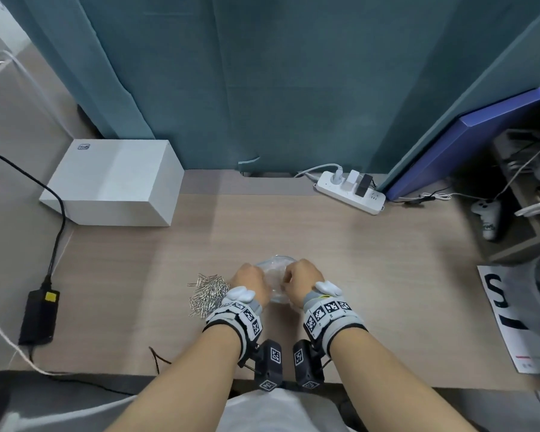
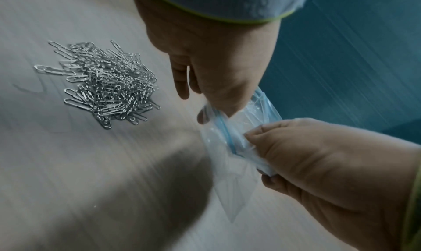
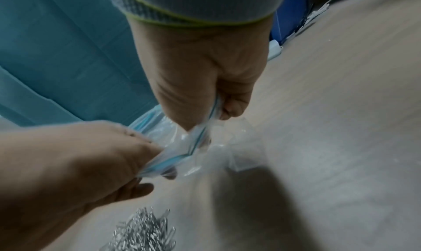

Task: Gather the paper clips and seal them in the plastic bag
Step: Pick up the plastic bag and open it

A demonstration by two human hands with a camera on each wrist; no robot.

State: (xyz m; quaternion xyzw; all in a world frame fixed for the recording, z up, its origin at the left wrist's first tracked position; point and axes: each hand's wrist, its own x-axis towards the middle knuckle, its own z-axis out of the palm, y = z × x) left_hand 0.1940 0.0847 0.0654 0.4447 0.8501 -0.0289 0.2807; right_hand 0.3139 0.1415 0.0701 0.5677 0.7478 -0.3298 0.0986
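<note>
A pile of silver paper clips (image 1: 208,294) (image 2: 107,85) (image 3: 145,231) lies on the wooden table (image 1: 387,260), just left of my left hand (image 1: 250,279) (image 2: 216,66) (image 3: 68,165). Between both hands I hold a clear plastic bag (image 1: 275,269) (image 2: 230,165) (image 3: 159,127) with a blue zip strip, lifted slightly off the table. My left hand pinches one side of its mouth. On the other side, my right hand (image 1: 303,279) (image 2: 318,156) (image 3: 205,71) pinches the zip edge. The bag looks empty, and its lower part hangs toward the table.
A white box (image 1: 116,182) sits at the back left and a white power strip (image 1: 349,190) at the back right. A black power adapter (image 1: 39,316) with its cable lies at the left edge. A printed sheet (image 1: 512,316) lies at the right.
</note>
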